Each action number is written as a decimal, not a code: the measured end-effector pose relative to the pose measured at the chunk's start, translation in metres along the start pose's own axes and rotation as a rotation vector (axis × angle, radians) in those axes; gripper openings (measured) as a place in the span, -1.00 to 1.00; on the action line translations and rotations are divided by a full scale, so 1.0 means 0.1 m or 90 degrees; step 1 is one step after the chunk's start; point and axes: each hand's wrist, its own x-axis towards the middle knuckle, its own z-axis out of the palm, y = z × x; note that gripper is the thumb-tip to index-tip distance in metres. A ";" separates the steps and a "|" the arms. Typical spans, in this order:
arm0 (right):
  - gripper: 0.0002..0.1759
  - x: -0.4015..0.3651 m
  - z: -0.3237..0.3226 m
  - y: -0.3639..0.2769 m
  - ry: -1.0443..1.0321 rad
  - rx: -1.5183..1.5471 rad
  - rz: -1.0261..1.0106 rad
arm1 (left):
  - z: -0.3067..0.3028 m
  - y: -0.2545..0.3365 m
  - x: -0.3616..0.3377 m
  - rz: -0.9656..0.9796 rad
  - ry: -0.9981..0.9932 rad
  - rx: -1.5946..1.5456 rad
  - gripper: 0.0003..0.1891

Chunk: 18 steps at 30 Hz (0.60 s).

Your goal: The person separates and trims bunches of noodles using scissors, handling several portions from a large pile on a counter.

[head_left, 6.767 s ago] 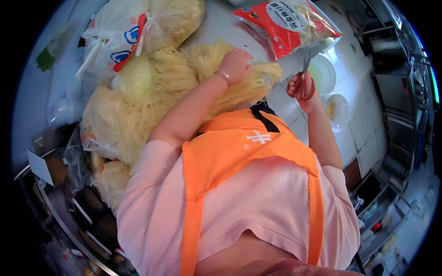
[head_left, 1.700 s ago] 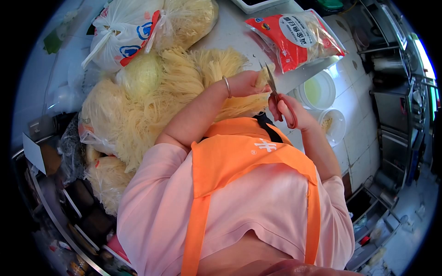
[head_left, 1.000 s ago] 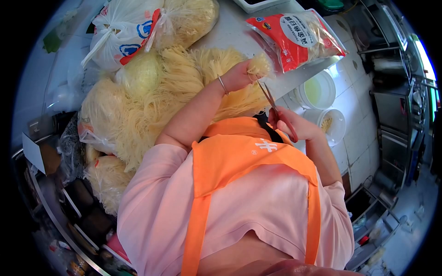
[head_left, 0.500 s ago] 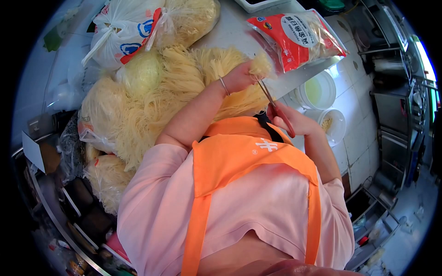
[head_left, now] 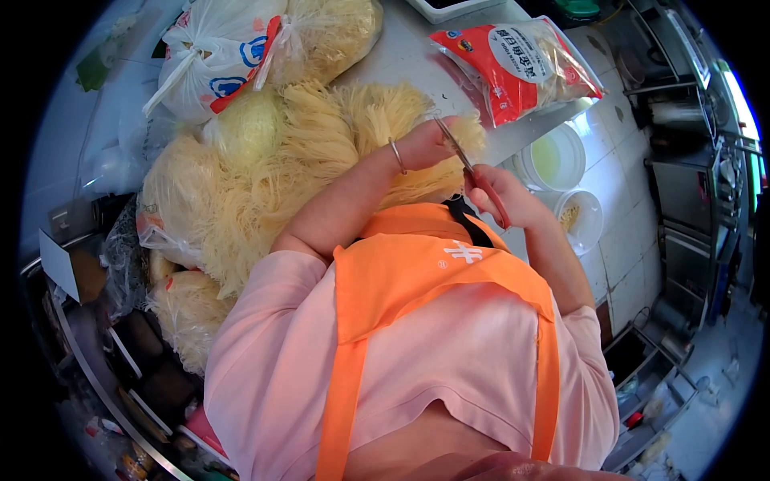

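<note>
My left hand (head_left: pixel 423 146), with a bracelet at the wrist, is closed around a bunch of pale yellow stringy strands (head_left: pixel 472 135). Red-handled scissors (head_left: pixel 492 200) are gripped in my right hand (head_left: pixel 513 200). Their metal blades point up and left, crossing over my left fingers and the bunch. Below and left of my left hand spreads a large heap of the same strands (head_left: pixel 269 184). Small dark bits lie on the white table (head_left: pixel 401 48) just past my left hand.
Beyond my hands lies a red and clear food bag (head_left: pixel 513 68). White tubs (head_left: pixel 555 156) stand low at the right, one with pale liquid, another with yellowish bits. Tied plastic bags (head_left: pixel 220 60) crowd the far left, and a white tray (head_left: pixel 453 8) sits at the back.
The bunch in my left hand has tipped down to the right. The scissors have moved up and left, blades now across my left fingers.
</note>
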 end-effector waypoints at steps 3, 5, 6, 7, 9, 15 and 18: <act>-0.42 -0.06 0.02 -0.03 0.011 0.054 0.131 | 0.01 -0.18 0.01 0.023 0.030 0.011 -0.62; -0.41 -0.10 0.05 -0.06 0.012 0.108 0.075 | 0.04 -0.49 0.05 0.057 0.119 -0.016 -0.64; -0.40 -0.13 0.08 -0.07 0.011 0.161 0.019 | 0.03 -0.42 0.04 0.057 0.119 -0.015 -0.64; -0.40 -0.16 0.11 -0.07 0.011 0.162 0.020 | 0.01 -0.36 0.02 0.068 0.158 0.056 -0.66; -0.35 -0.22 0.15 -0.06 0.009 0.341 -0.022 | 0.00 -0.24 -0.01 0.079 0.198 0.126 -0.67; -0.28 -0.31 0.13 -0.06 -0.008 0.337 0.006 | 0.00 -0.10 -0.04 0.104 0.214 0.208 -0.71; -0.28 -0.37 0.09 -0.03 -0.023 0.325 0.067 | 0.01 -0.15 -0.04 0.109 0.210 0.222 -0.71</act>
